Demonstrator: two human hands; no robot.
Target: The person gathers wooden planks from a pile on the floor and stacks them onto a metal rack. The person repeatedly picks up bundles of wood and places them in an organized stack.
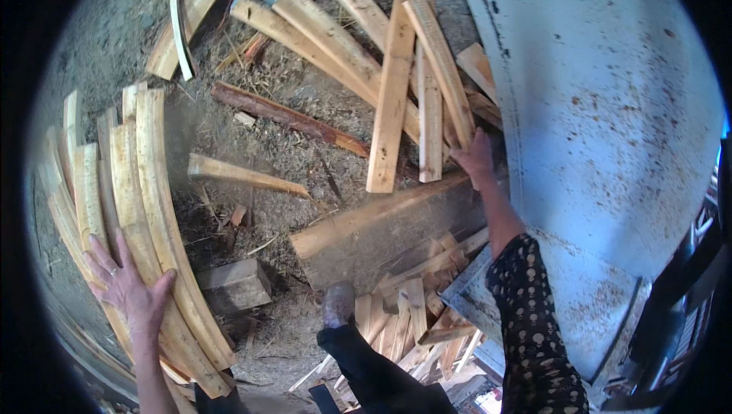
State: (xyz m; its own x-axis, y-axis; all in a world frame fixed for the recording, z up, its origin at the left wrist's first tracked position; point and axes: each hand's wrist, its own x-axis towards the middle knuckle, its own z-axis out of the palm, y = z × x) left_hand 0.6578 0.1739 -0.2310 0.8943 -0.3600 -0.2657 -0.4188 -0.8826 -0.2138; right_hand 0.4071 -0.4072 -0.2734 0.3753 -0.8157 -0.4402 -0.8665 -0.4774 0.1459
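Note:
My left hand (126, 284) lies flat with fingers spread on a stack of long pale wood slats (145, 208) at the left, a ring on one finger. My right hand (476, 158), on a dark dotted sleeve, reaches forward and touches the lower ends of a loose pile of cut wood strips (415, 78); whether it grips one I cannot tell. A long pale plank (391, 86) lies across that pile. A wide thick board (381, 235) lies just below the right hand.
A large pale blue metal table surface (602, 109), dusted with sawdust, fills the right. A reddish bark strip (286, 117), a short wood block (235, 284) and small offcuts (412, 315) lie on sawdust-covered ground. My dark shoe (338, 303) stands near the offcuts.

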